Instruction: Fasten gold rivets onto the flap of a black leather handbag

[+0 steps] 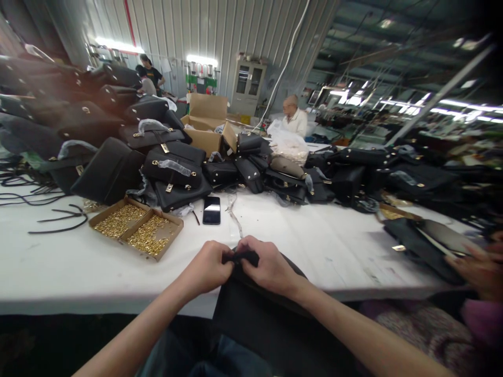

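A black handbag [267, 319] leans from my lap against the table's front edge. My left hand [212, 264] is closed on the bag's upper edge, thumb and fingers pinched together. Right beside it, my right hand [265, 262] grips the same edge with curled fingers. Between the two hands the black material is bunched up; any small part inside the pinch is hidden. Ahead on the table lies a dark smartphone [211, 211]. To the left of my hands sits a divided cardboard tray [124, 239] filled with small gold-coloured metal pieces.
Black handbags [173, 167] with plastic-wrapped handles are piled along the table's far side. An open cardboard box [206, 139] stands behind them. Black straps [58, 220] lie at left. At right, a co-worker's hand [481, 267] holds another black bag [422, 248]. The white tabletop [314, 235] spans the front.
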The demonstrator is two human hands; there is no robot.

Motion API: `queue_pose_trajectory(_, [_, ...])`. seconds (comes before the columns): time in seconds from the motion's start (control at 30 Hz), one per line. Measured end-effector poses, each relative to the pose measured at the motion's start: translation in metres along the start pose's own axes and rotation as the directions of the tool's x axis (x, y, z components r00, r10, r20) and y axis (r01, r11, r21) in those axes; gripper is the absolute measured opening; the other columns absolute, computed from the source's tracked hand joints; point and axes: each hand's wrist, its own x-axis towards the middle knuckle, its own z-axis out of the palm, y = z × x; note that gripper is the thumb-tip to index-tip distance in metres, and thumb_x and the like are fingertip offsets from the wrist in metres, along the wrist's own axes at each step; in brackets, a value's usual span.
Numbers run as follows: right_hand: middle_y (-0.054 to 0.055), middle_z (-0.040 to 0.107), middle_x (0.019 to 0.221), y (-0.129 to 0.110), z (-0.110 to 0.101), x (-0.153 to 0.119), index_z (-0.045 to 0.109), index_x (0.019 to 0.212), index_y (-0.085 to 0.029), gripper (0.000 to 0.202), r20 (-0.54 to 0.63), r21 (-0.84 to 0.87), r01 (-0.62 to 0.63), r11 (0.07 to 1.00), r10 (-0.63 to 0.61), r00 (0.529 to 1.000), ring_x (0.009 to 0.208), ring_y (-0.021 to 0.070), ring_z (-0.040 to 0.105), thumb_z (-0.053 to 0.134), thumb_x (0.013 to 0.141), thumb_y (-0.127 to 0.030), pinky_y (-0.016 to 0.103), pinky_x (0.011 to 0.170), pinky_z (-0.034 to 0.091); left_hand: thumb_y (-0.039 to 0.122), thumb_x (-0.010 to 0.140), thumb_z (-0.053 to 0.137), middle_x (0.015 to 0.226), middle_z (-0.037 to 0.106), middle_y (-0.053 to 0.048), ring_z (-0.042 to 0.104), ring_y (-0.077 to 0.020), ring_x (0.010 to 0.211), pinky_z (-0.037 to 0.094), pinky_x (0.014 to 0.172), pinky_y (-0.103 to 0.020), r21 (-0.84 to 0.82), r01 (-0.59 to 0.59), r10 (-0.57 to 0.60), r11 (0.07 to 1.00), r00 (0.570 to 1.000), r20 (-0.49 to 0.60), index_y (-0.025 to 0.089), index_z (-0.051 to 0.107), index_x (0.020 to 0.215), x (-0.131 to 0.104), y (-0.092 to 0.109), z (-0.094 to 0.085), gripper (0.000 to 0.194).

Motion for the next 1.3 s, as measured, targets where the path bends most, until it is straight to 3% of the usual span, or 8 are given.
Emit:
queue_pose_trajectory(0.27, [-0.004, 0.075, 0.094, 0.005, -0.006, 0.006, 0.068, 0.107, -0.025, 0.034, 0.007, 0.01, -0.006, 1.0, 0.006, 1.0, 0.084, 0.0169, 0.07, 0.068, 0.08, -0.005, 0.028, 0.078, 0.05, 0.014, 0.07, 0.06, 0.053, 0.036, 0.005, 0.041, -0.0111, 0.057, 0.022, 0.056, -0.03, 0.123, 0.015, -0.014, 0.992, 1.0, -0.011, 0.016, 0.058, 0.058, 0.012, 0.009, -0.001, 0.012])
queue_pose_trajectory(0.5, [-0.001, 0.077, 0.097, 0.008, -0.007, 0.007, 0.069, 0.107, -0.026, 0.032, -0.022, -0.023, 0.006, 1.0, -0.006, 1.0, 0.087, 0.019, 0.073, 0.066, 0.082, -0.005, 0.029, 0.079, 0.052, 0.021, 0.07, 0.063, 0.053, 0.05, 0.0, 0.042, -0.0136, 0.057, 0.027, 0.059, -0.031, 0.311, 0.031, -0.022, 0.95, 0.999, -0.034, 0.016, 0.065, 0.059, 0.022, 0.017, -0.003, 0.012])
queue_pose_trajectory(0.83, [0.002, 0.082, 0.114, 0.007, -0.017, 0.004, 0.074, 0.119, -0.027, 0.041, 0.04, 0.001, 0.038, 0.999, -0.038, 0.998, 0.103, 0.0242, 0.078, 0.074, 0.08, -0.011, 0.033, 0.092, 0.058, 0.018, 0.065, 0.06, 0.056, 0.065, -0.003, 0.058, -0.0148, 0.058, 0.026, 0.054, -0.028, 0.143, 0.082, -0.089, 0.986, 0.995, 0.045, 0.012, 0.071, 0.061, 0.03, 0.016, -0.008, 0.013])
queue_pose_trajectory(1.1, [0.0, 0.083, 0.108, 0.013, -0.013, 0.01, 0.076, 0.116, -0.027, 0.037, 0.011, 0.053, 0.045, 0.998, -0.046, 0.999, 0.098, 0.0216, 0.079, 0.073, 0.083, -0.01, 0.031, 0.09, 0.057, 0.02, 0.068, 0.059, 0.059, 0.068, -0.002, 0.067, -0.019, 0.061, 0.039, 0.054, -0.026, -0.017, 0.084, -0.079, 0.996, 0.982, 0.174, 0.016, 0.068, 0.062, 0.036, 0.008, -0.014, 0.011])
queue_pose_trajectory(1.3, [-0.001, 0.081, 0.095, 0.012, -0.011, 0.017, 0.074, 0.105, -0.024, 0.026, -0.057, 0.067, -0.032, 0.997, 0.035, 0.998, 0.087, 0.0192, 0.077, 0.074, 0.082, -0.013, 0.028, 0.079, 0.056, 0.022, 0.069, 0.062, 0.059, 0.068, -0.004, 0.066, -0.0186, 0.06, 0.041, 0.053, -0.025, -0.025, 0.074, -0.069, 0.997, 0.983, 0.171, 0.015, 0.069, 0.062, 0.043, 0.003, -0.019, 0.012])
